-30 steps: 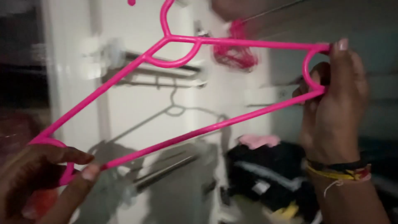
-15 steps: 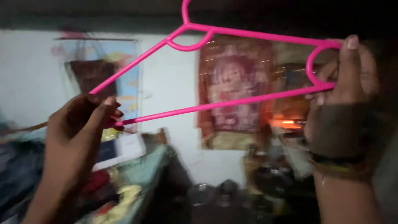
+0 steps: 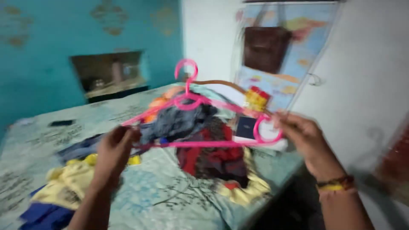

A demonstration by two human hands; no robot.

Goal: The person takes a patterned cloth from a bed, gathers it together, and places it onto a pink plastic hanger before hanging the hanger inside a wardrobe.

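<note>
While raised (arms outstretched), both hands grip the pink hanger's (image 3: 200, 123) ends.

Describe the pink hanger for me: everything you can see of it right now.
The pink hanger looks like smooth plastic: a curled hook on top, a small arch under it, sloping arms, a straight bottom bar and a rounded loop at the end that shows. It is empty, upright and roughly level, held in the air above the bed. The left hand grips one end, the right hand the looped end. Motion blur hides finer detail.
</note>
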